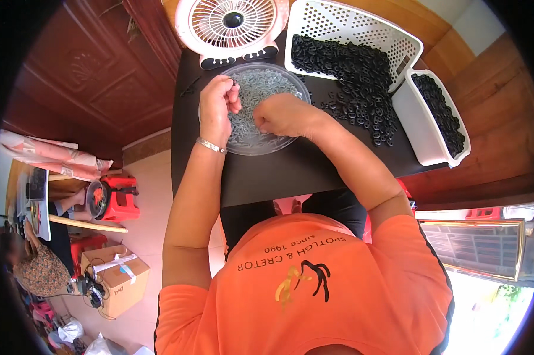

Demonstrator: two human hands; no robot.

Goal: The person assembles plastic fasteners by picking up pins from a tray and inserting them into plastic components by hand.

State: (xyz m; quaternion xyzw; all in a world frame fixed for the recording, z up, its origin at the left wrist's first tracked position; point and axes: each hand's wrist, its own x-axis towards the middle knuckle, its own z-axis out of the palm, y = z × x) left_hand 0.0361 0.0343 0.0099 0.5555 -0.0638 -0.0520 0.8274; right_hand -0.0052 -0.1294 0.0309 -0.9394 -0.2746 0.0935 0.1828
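A round clear tray (305, 89) full of small greyish, see-through slim pieces (260, 81) sits on the dark table. Over its left side is my left hand (215, 105), fingers curled, with a small black piece (234, 83) pinched at the fingertips. My right hand (286, 115) reaches into the tray from the right; its fingers are bent down and pressed together among the slim pieces, and what they hold is hidden. To the right of the tray, a heap of small black oval rings (361, 106) spills from a white perforated basket (354, 23) tipped on its side.
A white bin (415, 127) of black rings stands at the table's right edge. A pale pink fan (234, 26) is behind the tray. At far left, another person (42, 266) sits by a table, near a red stool (123, 198) and a cardboard box (122, 284).
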